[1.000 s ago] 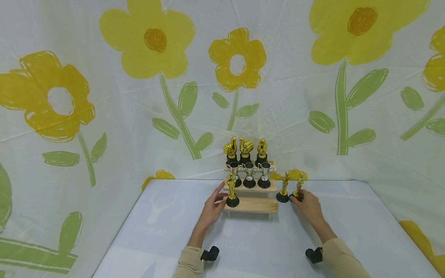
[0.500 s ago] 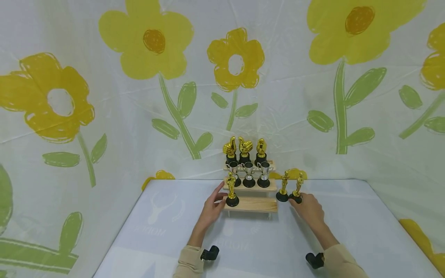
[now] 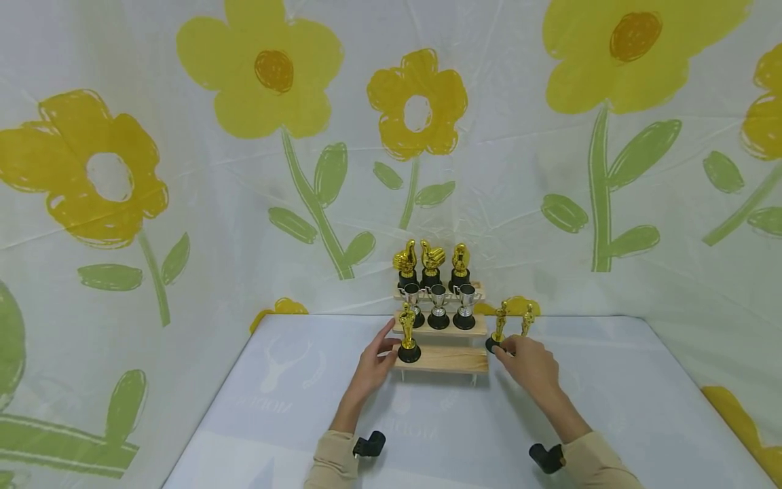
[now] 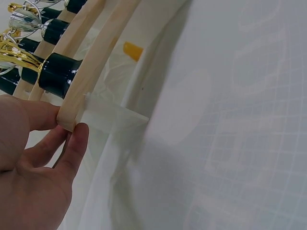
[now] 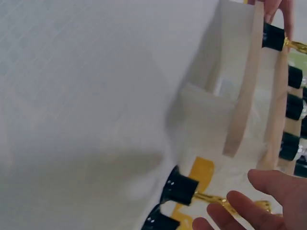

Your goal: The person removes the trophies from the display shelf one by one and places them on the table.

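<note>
My left hand (image 3: 370, 370) pinches the left end of the lowest board of a tiered wooden display stand (image 3: 452, 360); in the left wrist view the thumb lies above the board (image 4: 72, 112) and fingers below. A gold figurine trophy (image 3: 407, 333) with a round black base stands on that board's left end. Right of the stand, two similar trophies stand on the table. My right hand (image 3: 530, 367) is at the nearer-to-stand trophy (image 3: 501, 322), thumb and fingers apart around its figure in the right wrist view. Behind this hand the other trophy (image 3: 528, 316) is partly hidden.
Three silver cup trophies (image 3: 438, 299) line the middle board, and three gold thumbs-up trophies (image 3: 432, 258) the top one. A white cloth covers the table (image 3: 293, 394). A flower-printed curtain (image 3: 489, 176) hangs right behind.
My right hand has left the outer figurine trophy and moved left to the one nearer the stand. My left hand keeps its hold on the board.
</note>
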Available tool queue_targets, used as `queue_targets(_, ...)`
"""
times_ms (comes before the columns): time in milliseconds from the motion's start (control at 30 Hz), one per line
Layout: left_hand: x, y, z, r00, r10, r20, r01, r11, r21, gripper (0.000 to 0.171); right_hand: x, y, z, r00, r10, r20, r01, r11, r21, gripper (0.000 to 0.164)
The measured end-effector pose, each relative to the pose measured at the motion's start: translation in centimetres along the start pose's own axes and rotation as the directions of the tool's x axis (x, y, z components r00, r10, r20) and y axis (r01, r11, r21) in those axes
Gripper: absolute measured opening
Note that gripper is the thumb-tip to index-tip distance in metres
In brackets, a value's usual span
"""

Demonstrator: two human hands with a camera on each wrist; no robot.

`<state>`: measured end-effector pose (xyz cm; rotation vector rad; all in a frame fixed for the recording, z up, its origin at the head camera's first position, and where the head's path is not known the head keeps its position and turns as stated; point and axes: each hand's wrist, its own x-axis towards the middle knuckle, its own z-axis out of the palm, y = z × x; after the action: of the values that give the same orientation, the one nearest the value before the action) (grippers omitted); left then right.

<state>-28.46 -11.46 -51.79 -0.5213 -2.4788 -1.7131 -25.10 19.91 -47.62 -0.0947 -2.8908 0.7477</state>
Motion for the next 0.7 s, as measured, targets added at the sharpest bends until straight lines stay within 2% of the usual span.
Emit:
queue_targets(100, 0.3, -1.3, 0.2, 1.000, -0.012, -0.012, 0.012, 1.000, 0.006, 0.066, -0.1, -1.1, -0.2, 0.999, -0.042, -0.014, 0.042, 0.999, -0.004, 0.030)
queue_targets(200, 0.4, -1.7, 0.1, 1.000, -0.022, -0.009, 0.022, 1.000, 0.008, 0.067, -0.1, -2.1, -0.4, 0.997, -0.076, -0.018, 0.075, 0.997, -0.015, 0.027)
queue_targets(433, 0.4, -1.8, 0.1, 1.000, -0.014, -0.003, 0.014, 1.000, -0.003, 0.067, 0.0, -4.4, -0.6, 0.993, -0.116, -0.013, 0.116, 0.993, -0.029, 0.028)
queue_targets(700, 0.4, -1.5, 0.4, 1.000, -0.004, -0.023, 0.004, 1.000, 0.015, 0.066, 0.3, -6.3, 0.3, 0.989, -0.148, -0.014, 0.148, 0.989, -0.002, 0.027)
